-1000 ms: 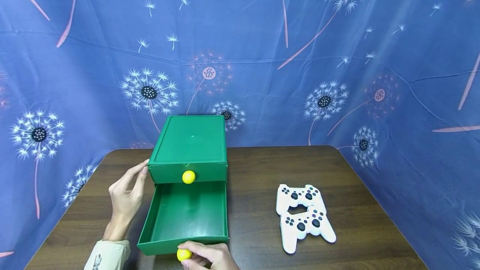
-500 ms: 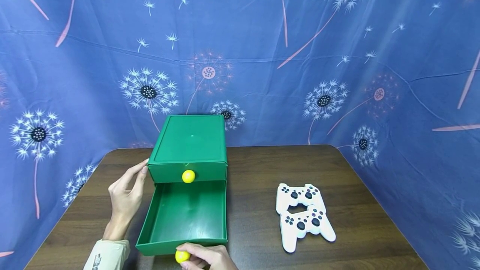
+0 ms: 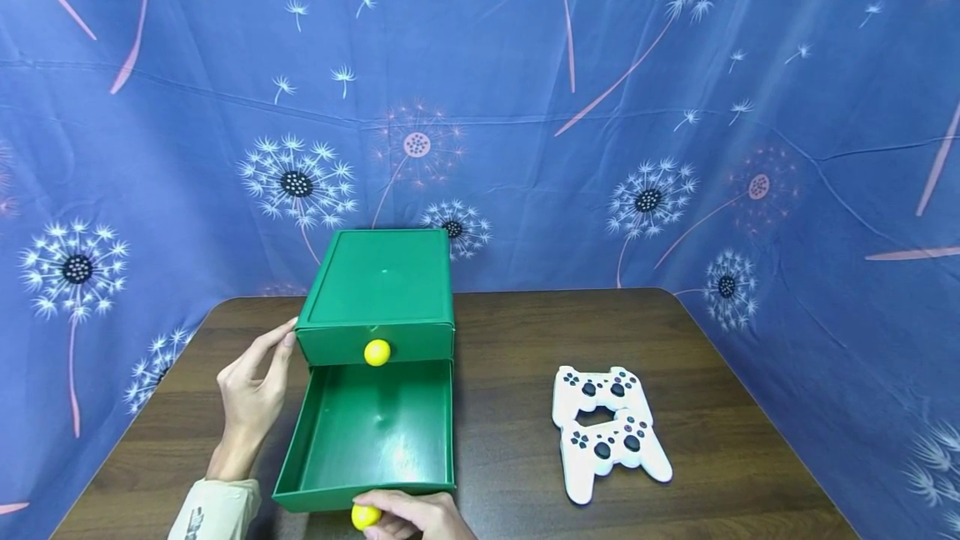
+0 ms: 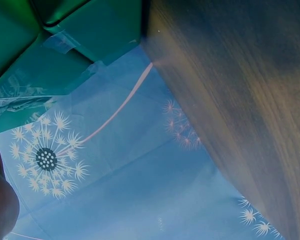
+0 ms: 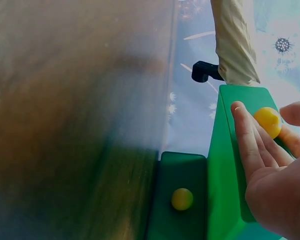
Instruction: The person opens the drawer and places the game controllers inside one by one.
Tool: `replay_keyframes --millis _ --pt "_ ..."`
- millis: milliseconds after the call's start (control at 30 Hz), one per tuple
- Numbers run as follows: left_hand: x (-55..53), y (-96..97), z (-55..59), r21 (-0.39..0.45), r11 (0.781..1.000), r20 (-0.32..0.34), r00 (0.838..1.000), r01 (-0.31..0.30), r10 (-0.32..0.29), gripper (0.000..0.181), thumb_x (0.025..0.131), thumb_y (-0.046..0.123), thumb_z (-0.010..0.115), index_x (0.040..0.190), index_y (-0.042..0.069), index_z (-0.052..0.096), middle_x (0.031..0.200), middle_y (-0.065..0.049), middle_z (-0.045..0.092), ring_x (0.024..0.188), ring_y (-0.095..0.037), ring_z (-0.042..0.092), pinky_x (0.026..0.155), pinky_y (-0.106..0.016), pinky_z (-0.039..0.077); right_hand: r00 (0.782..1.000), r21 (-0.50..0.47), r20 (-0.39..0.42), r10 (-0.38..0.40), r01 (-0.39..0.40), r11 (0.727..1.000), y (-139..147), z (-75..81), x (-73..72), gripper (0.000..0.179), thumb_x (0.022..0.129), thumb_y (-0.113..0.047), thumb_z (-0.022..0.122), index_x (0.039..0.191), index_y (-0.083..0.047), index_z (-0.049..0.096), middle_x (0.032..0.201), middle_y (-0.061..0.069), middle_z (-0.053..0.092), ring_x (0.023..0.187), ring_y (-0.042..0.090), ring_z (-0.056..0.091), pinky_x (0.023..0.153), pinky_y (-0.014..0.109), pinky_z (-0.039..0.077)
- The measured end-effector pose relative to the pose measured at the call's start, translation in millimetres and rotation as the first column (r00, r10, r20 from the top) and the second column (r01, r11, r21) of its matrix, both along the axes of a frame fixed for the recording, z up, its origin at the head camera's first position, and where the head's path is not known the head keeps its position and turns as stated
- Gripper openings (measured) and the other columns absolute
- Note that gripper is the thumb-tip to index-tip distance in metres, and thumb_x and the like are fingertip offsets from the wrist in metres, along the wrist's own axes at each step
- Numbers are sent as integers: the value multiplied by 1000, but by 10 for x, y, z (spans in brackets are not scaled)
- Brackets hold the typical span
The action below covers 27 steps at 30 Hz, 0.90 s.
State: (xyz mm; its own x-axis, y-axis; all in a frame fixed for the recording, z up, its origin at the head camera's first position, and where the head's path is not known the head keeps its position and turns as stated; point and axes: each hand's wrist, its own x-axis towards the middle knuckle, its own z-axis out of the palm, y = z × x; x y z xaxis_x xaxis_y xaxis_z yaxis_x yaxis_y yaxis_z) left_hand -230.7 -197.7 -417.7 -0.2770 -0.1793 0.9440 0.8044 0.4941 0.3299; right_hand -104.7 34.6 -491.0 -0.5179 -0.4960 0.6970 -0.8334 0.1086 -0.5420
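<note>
A green two-drawer box [image 3: 386, 277] stands on the wooden table, its upper drawer [image 3: 322, 347] closed. The lower drawer [image 3: 375, 432] is pulled far out and shows a bare green inside. With thumb and fingers my right hand [image 3: 420, 515] pinches the yellow ball knob [image 3: 366, 517] on the lower drawer's front; the right wrist view shows this knob [image 5: 268, 121] between thumb and fingers. My left hand [image 3: 253, 390] touches the box's upper left front corner with its fingertips, the fingers fairly straight. Only part of a finger [image 4: 2, 205] shows in the left wrist view.
Two white game controllers [image 3: 611, 432] lie overlapping on the table [image 3: 517, 340], right of the box. Another yellow knob [image 3: 377, 352] sits on the upper drawer. A blue dandelion-print cloth [image 3: 510, 190] hangs behind. Clear tape [image 4: 60, 42] covers part of the box's side.
The lower drawer has come slightly further toward me, with my right hand on its knob. My left hand and the controllers have stayed in place.
</note>
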Motion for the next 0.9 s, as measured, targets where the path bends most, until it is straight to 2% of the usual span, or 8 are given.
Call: replay_keyframes --millis 267,433,567,667,800,900 --pt "9 12 5 -2 1000 3 1000 3 -3 16 81 -13 65 96 -8 71 92 -22 70 94 0 64 83 -13 47 997 0 79 16 -16 1000 20 2 35 33 93 -7 61 126 -5 59 96 3 70 86 -6 59 70 11 50" --pt "17 13 9 -2 1000 -2 1000 -6 6 15 82 -11 65 96 -8 71 93 -19 71 94 0 64 82 -13 46 983 -25 150 102 -99 995 89 56 108 39 93 -7 60 132 -4 54 101 5 70 91 -3 62 73 16 52" --pt "41 26 33 3 1000 -5 1000 -8 8 15 82 -12 65 95 -8 71 92 -19 71 94 0 63 82 -13 46 994 -54 50 95 -92 994 154 104 168 34 92 -3 61 126 0 58 105 7 70 93 1 63 74 17 52" --pt "41 24 32 1 1000 -5 1000 -7 7 15 81 -12 65 95 -8 71 92 -19 70 94 1 63 82 -13 46 994 -104 35 108 -104 989 247 134 209 30 89 4 61 120 4 60 103 12 70 93 7 66 73 20 53" --pt "29 5 12 -4 1000 -2 1000 -18 18 18 80 -14 65 96 -7 71 92 -19 70 94 1 63 82 -12 46 981 -145 83 173 -160 976 449 186 247 34 86 11 58 120 7 59 101 18 69 92 15 67 72 24 55" --pt "20 -8 -2 -6 1000 1 1000 -21 21 20 79 -15 65 96 -7 71 92 -19 71 94 1 63 82 -12 46 986 -130 22 165 -161 978 605 237 246 38 83 12 58 121 7 57 99 19 68 90 19 68 72 25 55"
